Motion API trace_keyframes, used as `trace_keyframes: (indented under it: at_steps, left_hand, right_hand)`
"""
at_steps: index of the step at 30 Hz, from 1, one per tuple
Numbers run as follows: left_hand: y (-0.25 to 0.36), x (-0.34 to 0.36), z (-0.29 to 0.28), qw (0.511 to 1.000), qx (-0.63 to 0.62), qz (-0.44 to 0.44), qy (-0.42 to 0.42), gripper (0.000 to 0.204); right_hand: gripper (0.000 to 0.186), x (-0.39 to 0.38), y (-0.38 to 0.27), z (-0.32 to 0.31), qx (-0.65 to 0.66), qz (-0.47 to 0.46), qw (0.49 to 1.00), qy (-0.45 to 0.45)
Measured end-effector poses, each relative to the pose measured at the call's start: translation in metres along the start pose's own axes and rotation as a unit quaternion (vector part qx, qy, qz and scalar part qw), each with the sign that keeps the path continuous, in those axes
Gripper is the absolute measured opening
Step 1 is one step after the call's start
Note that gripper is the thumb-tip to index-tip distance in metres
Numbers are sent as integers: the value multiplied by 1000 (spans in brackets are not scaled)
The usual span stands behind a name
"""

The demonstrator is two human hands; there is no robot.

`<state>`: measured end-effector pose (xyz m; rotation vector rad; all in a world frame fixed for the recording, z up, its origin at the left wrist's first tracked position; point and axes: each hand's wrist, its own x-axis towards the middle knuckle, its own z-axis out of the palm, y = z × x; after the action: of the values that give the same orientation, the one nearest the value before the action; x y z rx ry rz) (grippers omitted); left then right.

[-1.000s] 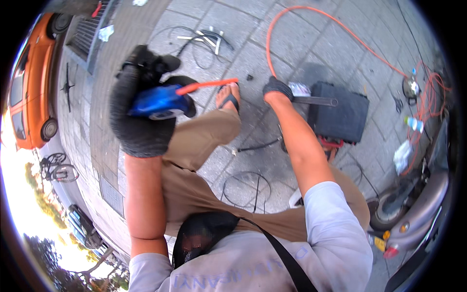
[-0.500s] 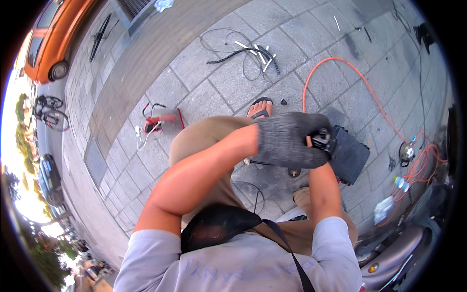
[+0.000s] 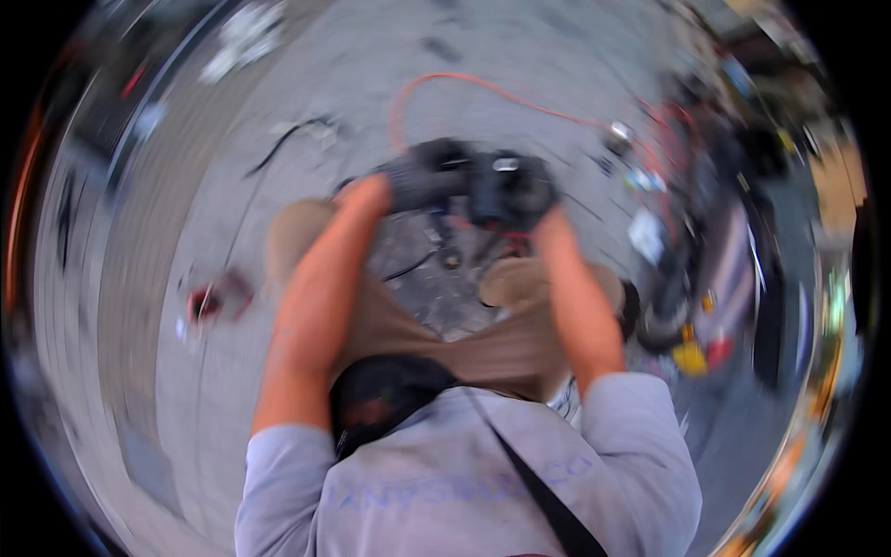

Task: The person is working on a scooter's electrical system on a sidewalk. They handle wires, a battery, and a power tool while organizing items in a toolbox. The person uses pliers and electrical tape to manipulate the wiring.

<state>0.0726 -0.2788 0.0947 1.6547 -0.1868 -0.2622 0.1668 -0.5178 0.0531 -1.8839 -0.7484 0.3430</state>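
Motion blurs the whole view. My left hand (image 3: 422, 176), in a dark grey glove, is in front of me with its fingers curled in. Close to its right, my right hand (image 3: 531, 193), also in a dark glove, is closed around something black with a pale shiny spot, too smeared to name. A dark, box-like shape (image 3: 490, 200) shows between and behind the hands, partly hidden by them. Below the hands, a small round object (image 3: 450, 257) and a thin black cable (image 3: 408, 267) lie on the paving.
An orange hose (image 3: 483, 82) arcs beyond my hands to a shiny round metal item (image 3: 618, 137). A red object (image 3: 218, 299) lies to the left, and a black cord (image 3: 288, 139) farther off. A motorcycle (image 3: 724, 269) stands at the right, near a pale plastic bag (image 3: 647, 234).
The view has swung to the right, so the ground things have shifted left. My left hand, which lay over the right one, has come apart from it and is now beside it.
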Motion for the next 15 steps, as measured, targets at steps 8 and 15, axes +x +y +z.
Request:
trace_keyframes:
  at_steps: [8,15]
  left_hand:
    - [8,0,18,983,-143,-113,-31,41]
    - [23,3,43,947,-301,-78,-75,46]
  right_hand:
    - [13,-75,-15,0,558,312,769,3]
    - [11,-81,-24,-17,615,279,734,75]
